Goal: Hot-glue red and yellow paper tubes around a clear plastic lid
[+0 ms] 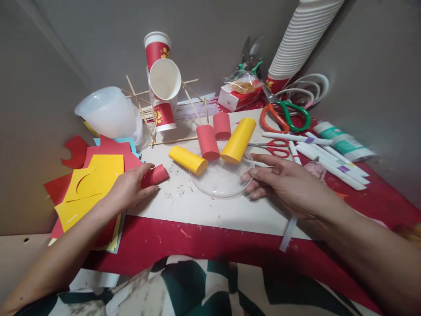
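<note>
Head view: left hand (pixel 133 186) partly hides red roll (pixel 158 175).

Taking the clear round plastic piece (pixel 221 185) as the dial's centre, the right hand (pixel 279 180) grips its rim at 3 o'clock. At 9 o'clock the left hand (pixel 131 184) holds a red paper roll (pixel 157 175) between thumb and fingers, beside overlapping paper sheets (pixel 101 164). Around the upper rim are a yellow tube (pixel 187 159) at 10, a red tube (pixel 208 142) at 11, another red tube (pixel 222 127) at 12 and a tilted yellow tube (pixel 238 141) at 1. Farther out, patterned paper cups (pixel 165 80) and thin sticks (pixel 174 141) sit at 11, a cup stack (pixel 301 44) at 1, red-handled scissors (pixel 278 152) at 2 and white pens (pixel 332 166) at 3.
</note>
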Available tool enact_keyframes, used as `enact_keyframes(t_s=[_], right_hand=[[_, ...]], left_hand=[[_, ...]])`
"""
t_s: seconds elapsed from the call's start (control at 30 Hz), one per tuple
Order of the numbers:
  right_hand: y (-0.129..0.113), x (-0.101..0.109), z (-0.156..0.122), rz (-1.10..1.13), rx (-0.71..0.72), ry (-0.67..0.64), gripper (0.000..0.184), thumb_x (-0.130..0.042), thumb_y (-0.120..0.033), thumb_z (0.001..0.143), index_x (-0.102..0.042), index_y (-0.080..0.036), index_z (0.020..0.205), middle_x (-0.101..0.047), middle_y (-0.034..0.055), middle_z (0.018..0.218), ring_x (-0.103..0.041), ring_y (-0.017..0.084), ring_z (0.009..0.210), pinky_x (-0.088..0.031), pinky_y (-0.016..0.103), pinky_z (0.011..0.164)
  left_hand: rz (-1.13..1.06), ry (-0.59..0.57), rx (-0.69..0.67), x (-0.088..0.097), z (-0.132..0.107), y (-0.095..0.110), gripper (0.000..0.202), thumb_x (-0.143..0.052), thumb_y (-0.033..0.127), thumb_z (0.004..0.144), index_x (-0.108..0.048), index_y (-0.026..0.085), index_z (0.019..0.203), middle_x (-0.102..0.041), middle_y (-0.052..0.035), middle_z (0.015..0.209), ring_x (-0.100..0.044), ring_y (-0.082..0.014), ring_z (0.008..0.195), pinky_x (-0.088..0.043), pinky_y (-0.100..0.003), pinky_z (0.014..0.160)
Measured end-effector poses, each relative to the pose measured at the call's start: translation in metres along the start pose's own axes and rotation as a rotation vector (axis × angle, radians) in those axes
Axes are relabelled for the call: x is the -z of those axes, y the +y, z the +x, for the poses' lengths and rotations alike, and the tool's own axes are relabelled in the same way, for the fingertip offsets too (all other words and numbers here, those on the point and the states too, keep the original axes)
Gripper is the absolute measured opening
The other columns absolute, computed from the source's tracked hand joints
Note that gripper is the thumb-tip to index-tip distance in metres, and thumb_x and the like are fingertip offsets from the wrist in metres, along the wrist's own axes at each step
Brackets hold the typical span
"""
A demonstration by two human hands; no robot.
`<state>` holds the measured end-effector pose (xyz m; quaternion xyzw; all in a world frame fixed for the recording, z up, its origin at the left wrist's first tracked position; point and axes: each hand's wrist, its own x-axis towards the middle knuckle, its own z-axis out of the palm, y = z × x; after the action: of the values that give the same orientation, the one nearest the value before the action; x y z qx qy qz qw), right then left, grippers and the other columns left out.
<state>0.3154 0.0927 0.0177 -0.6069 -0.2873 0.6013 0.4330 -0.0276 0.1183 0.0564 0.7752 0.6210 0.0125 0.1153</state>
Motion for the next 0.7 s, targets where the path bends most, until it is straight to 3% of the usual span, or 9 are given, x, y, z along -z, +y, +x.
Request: enact_keyframes(t_s=[0.13,0.3,0.43,0.53,0.7], right_hand=[[0.004,0.001,0.002,-0.090,0.053,-0.007,0.060,-0.062,-0.008,0.091,-0.051,-0.018,0.149,-0.073,0.0024,0.072,-0.069,0.016,0.054,-0.060,0.020,0.046],[-0.001,-0.001,-0.003,-0.279,0.088,-0.041,0.066,-0.064,-0.013,0.094,-0.046,-0.016,0.157,-0.074,0.0032,0.071,-0.069,0.015,0.057,-0.058,0.018,0.049],[-0.004,0.002,-0.005,-0.421,0.107,-0.057,0.067,-0.065,-0.019,0.096,-0.043,-0.012,0.159,-0.069,0.0001,0.059,-0.068,0.017,0.055,-0.055,0.021,0.049],[-0.001,0.010,-0.004,-0.620,0.252,-0.015,0.060,-0.066,-0.028,0.095,-0.054,-0.013,0.152,-0.071,0.0010,0.062,-0.070,0.019,0.059,-0.055,0.028,0.056],[-0.005,0.024,-0.006,-0.912,0.593,0.102,0.038,-0.064,-0.038,0.091,-0.075,-0.019,0.122,-0.075,0.0043,0.071,-0.071,0.024,0.069,-0.049,0.034,0.061]], left_hand=[[-0.149,0.030,-0.007,0.002,-0.003,0.000,0.053,-0.072,0.042,0.086,-0.067,0.025,0.136,-0.077,-0.0083,0.098,-0.072,-0.0263,0.081,-0.051,-0.030,0.068],[-0.658,0.011,-0.012,0.013,-0.016,-0.001,0.067,-0.084,0.043,0.080,-0.063,0.029,0.143,-0.074,-0.0087,0.124,-0.069,-0.0175,0.073,-0.052,-0.024,0.060],[-0.902,-0.092,-0.052,0.018,-0.024,0.012,0.064,-0.088,0.035,0.078,-0.067,0.028,0.139,-0.075,-0.0089,0.124,-0.072,-0.0231,0.098,-0.058,-0.024,0.077],[-0.970,-0.171,-0.048,0.017,-0.024,0.024,0.061,-0.089,0.033,0.076,-0.070,0.027,0.133,-0.075,-0.0092,0.121,-0.071,-0.0259,0.104,-0.059,-0.026,0.082],[-0.938,-0.260,-0.028,0.006,-0.020,0.039,0.055,-0.085,0.041,0.081,-0.068,0.025,0.131,-0.075,-0.0069,0.102,-0.064,-0.0175,0.075,-0.051,-0.020,0.059]])
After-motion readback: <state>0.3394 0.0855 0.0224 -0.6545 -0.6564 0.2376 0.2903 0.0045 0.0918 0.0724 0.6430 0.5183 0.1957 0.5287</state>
